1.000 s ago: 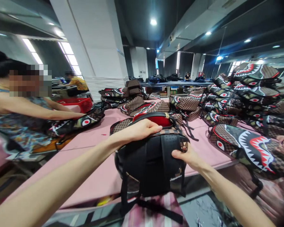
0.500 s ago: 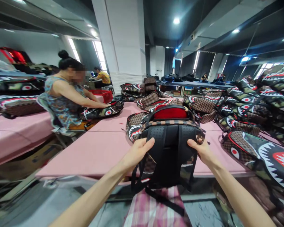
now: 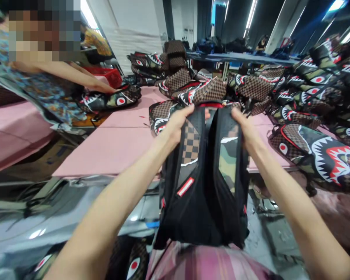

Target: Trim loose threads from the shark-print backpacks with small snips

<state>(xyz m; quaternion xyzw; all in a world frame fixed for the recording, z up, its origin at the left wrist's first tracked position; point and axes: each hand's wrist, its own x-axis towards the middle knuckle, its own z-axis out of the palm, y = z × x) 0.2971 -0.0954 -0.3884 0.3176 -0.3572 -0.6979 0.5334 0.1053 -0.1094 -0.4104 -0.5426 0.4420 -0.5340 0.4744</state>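
A backpack [image 3: 202,210] stands upright on my lap, its strap side facing me. Two padded black shoulder straps run down it, with checkered and camouflage panels and a small red label. My left hand [image 3: 179,120] is closed on its upper left edge, thumb by the strap top. At the upper right edge my right hand [image 3: 243,124] grips it the same way. Most fingers of both hands are hidden behind the bag. Just beyond the backpack's top, other checkered backpacks [image 3: 210,91] lie on the pink table [image 3: 105,149].
Piled backpacks [image 3: 312,91] fill the table's right side, and a shark-mouth backpack [image 3: 323,151] lies at the near right. On the left a seated co-worker [image 3: 37,89] handles another backpack [image 3: 113,99]. More bags [image 3: 134,260] are low beside my lap. A red crate [image 3: 109,76] stands farther back.
The backpack has come down and toward me from the table edge onto my lap, showing more of its strap side. Both hands still hold its upper edges. My view has tilted down.
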